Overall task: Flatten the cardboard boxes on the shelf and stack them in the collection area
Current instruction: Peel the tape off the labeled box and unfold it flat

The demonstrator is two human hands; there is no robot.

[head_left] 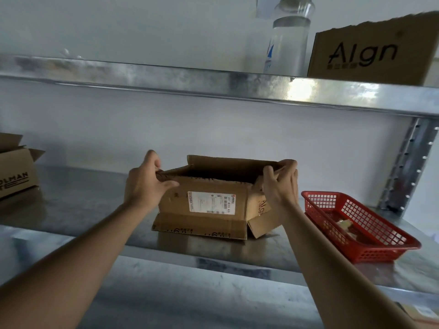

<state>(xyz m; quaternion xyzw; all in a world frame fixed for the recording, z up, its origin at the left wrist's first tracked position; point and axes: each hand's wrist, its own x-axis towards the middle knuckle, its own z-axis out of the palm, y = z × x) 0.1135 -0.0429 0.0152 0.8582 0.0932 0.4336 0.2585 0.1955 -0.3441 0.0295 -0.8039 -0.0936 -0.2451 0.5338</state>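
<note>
Your left hand (145, 184) and right hand (281, 184) each pinch a top end of the open box (209, 200) on the shelf (95, 205), its long side running between them

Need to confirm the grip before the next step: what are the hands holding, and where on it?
Both hold the open cardboard box on the shelf: left hand grips its upper left edge, right hand its upper right edge.
</note>
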